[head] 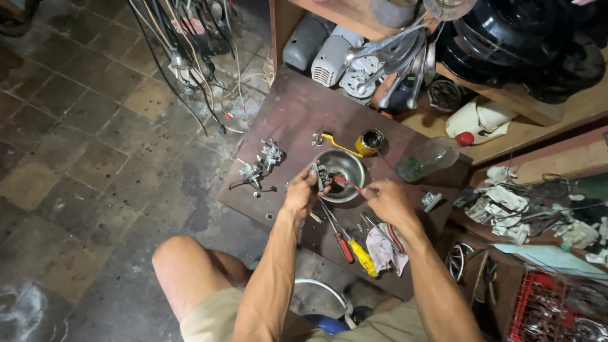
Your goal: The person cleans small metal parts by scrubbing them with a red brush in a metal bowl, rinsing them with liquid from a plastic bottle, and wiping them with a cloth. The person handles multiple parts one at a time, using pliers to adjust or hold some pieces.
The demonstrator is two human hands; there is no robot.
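A small metal part (318, 175) is pinched in the left hand (301, 193), held just over the near rim of a steel bowl (345, 166) on the low brown surface (297, 111). The right hand (385, 199) is closed around a thin red-handled tool (345, 183), whose tip is pointed at the part. What the tool is exactly cannot be told.

The work is judged best done with the part kept above the bowl, so that anything loosened is caught there, and with the tool guided in short, light strokes while the left grip is held steady.

Room is tight. Screwdrivers (352, 244) and a rag (384, 250) lie just under the right wrist, close to the near edge of the surface. A yellow tin (370, 142) and a glass bottle (429, 158) stand just beyond the bowl, the bottle lying near the right edge. Another metal assembly (261, 166) sits to the left, well inside the edge, with open surface beyond it toward the far corner. A knee (183, 266) is raised below the left arm, over the tiled floor (82, 126).
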